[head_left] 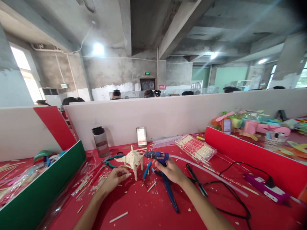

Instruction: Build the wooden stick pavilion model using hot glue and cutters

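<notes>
My right hand (174,171) is wrapped round the grip of the blue glue gun (157,155); my left hand (120,175) has its fingertips drawn together beside a leg of the stick model (134,159), though from here I can't tell whether they pinch anything. Between my hands, the model stands upright on the desk (144,217), its peaked roof topped by a vertical stick. The gun's barrel lies roughly level, nozzle pointing left at the roof; I can't confirm contact. A clear glue stick (203,164) trails rightward from its rear. Farther out, a clear plastic pack (195,148) holds pale sticks, a lidded bottle (100,143) stands by the partition (168,116), and beyond the red divider (251,159) a white cup (273,143) holds slim items.
</notes>
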Demonstrator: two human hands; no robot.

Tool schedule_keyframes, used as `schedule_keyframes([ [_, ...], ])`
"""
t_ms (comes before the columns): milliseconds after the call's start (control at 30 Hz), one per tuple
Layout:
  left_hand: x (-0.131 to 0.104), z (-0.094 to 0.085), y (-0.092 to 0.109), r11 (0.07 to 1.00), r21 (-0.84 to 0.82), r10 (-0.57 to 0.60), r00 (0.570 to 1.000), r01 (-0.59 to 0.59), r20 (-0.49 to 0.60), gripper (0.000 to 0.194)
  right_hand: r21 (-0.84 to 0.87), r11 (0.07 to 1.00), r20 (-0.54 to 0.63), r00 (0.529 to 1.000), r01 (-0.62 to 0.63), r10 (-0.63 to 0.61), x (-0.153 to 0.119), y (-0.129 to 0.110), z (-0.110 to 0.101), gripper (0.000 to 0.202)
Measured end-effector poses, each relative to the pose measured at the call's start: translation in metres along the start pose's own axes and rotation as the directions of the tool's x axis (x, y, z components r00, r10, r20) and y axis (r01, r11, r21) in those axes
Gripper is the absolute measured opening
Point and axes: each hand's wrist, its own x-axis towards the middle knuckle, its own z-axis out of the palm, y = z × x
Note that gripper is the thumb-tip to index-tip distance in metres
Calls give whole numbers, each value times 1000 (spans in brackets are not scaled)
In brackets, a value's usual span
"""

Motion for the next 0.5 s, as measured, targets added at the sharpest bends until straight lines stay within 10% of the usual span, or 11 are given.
schedule_keyframes([
  [500, -1, 7, 13, 999, 31, 34, 999, -36, 35, 47, 482, 868, -37, 987, -120, 157, 12, 9, 35, 44],
])
